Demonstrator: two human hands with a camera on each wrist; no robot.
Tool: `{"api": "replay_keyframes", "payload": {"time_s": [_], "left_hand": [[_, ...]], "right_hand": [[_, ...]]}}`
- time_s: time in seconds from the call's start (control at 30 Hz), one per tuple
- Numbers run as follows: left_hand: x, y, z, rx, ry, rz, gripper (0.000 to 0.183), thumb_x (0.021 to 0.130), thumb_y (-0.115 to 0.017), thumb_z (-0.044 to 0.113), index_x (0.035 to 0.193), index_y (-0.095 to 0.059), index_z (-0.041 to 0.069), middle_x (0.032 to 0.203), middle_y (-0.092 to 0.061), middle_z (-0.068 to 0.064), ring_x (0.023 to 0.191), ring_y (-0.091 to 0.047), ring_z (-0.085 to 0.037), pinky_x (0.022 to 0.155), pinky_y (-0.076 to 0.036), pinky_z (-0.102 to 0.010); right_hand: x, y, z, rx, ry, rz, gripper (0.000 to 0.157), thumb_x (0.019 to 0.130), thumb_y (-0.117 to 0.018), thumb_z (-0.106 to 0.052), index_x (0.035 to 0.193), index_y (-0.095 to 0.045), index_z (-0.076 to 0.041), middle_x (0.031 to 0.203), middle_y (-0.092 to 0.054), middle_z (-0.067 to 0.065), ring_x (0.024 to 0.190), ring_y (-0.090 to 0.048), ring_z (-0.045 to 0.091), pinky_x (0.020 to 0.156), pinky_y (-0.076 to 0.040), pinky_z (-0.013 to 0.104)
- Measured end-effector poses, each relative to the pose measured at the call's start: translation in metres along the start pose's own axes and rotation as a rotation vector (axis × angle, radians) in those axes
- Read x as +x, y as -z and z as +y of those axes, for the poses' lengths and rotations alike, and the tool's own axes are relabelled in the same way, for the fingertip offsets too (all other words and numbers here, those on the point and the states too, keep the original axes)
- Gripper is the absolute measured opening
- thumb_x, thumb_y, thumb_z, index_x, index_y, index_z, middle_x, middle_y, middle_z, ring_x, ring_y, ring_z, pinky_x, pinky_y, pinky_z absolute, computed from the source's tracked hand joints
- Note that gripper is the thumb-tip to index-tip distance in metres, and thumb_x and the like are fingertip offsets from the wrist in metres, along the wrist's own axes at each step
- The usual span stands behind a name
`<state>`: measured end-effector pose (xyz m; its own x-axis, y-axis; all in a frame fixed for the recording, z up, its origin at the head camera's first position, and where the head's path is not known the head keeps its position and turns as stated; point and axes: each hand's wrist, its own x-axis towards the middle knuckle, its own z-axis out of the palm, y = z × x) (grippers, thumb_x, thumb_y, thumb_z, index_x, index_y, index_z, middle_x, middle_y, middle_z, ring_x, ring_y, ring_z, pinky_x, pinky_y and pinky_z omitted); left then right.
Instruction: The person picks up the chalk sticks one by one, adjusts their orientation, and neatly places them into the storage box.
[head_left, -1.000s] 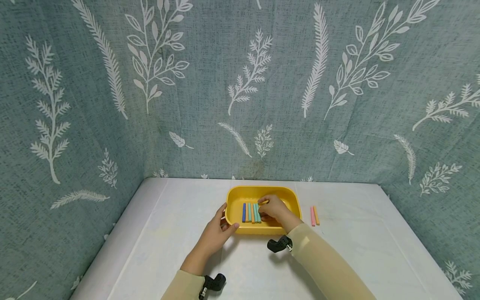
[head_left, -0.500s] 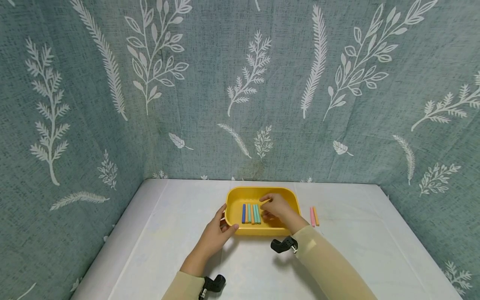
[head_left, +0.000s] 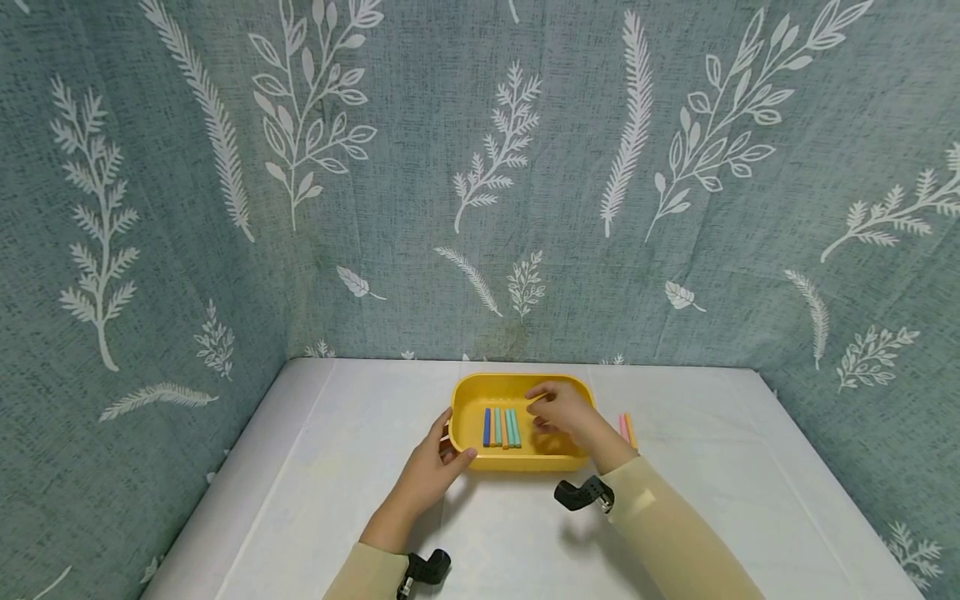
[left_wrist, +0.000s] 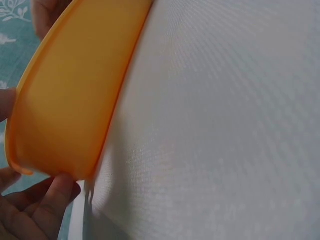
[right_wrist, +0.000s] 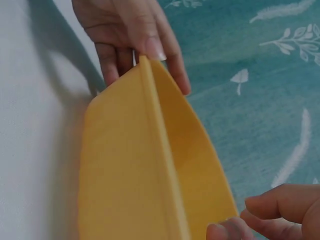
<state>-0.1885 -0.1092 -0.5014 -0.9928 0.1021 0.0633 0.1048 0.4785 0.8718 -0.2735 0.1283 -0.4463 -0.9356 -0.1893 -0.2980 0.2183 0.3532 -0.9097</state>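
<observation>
A yellow tray (head_left: 525,462) lies on the white table, with several coloured chalk sticks (head_left: 504,427) side by side in its left half: blue, orange and green ones. My left hand (head_left: 431,468) grips the tray's left end, thumb at the front rim; the left wrist view shows its fingers (left_wrist: 59,192) against the end wall. Over the tray's right half hovers my right hand (head_left: 564,414), fingers loosely bent, apart from the chalk. Nothing shows between its fingers (right_wrist: 280,200) in the right wrist view, where the hand is partly cut off. No chalk shows in either wrist view.
To the right of the tray lie a pink chalk stick (head_left: 623,427) and an orange chalk stick (head_left: 631,429), partly behind my right forearm. A patterned blue-green cloth (head_left: 480,208) rises behind the white table (head_left: 300,467) and along its sides.
My right hand has moved off the chalk row to the right, its forearm now partly covering the two sticks outside. The left hand and chalk row stay nearly still.
</observation>
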Motion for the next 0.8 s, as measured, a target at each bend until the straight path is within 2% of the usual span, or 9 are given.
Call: {"api": "replay_keyframes", "payload": {"time_s": [0.27,0.43,0.57,0.8], "left_hand": [[0.0,-0.001,-0.001,0.004,0.009,0.001,0.081,0.085,-0.063,0.043,0.148,-0.016,0.023,0.14,-0.039,-0.014,0.117,-0.051,-0.024,0.092,-0.047,-0.036],[0.0,-0.001,0.0,-0.001,0.014,0.002,0.081,0.085,-0.063,0.043,0.148,-0.016,0.024,0.139,-0.04,-0.014,0.117,-0.051,-0.024,0.092,-0.047,-0.036],[0.0,0.0,0.0,0.001,0.016,0.005,0.082,0.085,-0.063,0.043,0.148,-0.016,0.024,0.139,-0.04,-0.014,0.117,-0.051,-0.024,0.092,-0.047,-0.036],[0.001,-0.001,0.0,0.002,0.028,0.003,0.083,0.084,-0.064,0.043,0.148,-0.016,0.024,0.14,-0.039,-0.012,0.117,-0.051,-0.023,0.093,-0.047,-0.034]], "right_hand": [[-0.015,0.013,-0.006,-0.002,0.017,-0.011,0.033,0.088,-0.061,-0.009,0.12,-0.057,-0.002,0.102,-0.057,0.014,0.075,-0.058,0.025,0.076,-0.055,0.043],[-0.025,0.022,-0.01,0.007,0.044,-0.011,0.03,0.089,-0.06,-0.008,0.118,-0.057,-0.003,0.107,-0.056,0.02,0.076,-0.058,0.025,0.074,-0.055,0.042],[-0.032,0.029,-0.011,0.005,0.061,-0.001,0.025,0.089,-0.06,-0.008,0.114,-0.059,-0.005,0.107,-0.055,0.018,0.077,-0.058,0.026,0.07,-0.056,0.038],[-0.043,0.045,-0.013,0.006,0.089,0.013,0.026,0.089,-0.06,-0.01,0.115,-0.06,-0.006,0.104,-0.054,0.016,0.078,-0.057,0.026,0.07,-0.056,0.035]]}}
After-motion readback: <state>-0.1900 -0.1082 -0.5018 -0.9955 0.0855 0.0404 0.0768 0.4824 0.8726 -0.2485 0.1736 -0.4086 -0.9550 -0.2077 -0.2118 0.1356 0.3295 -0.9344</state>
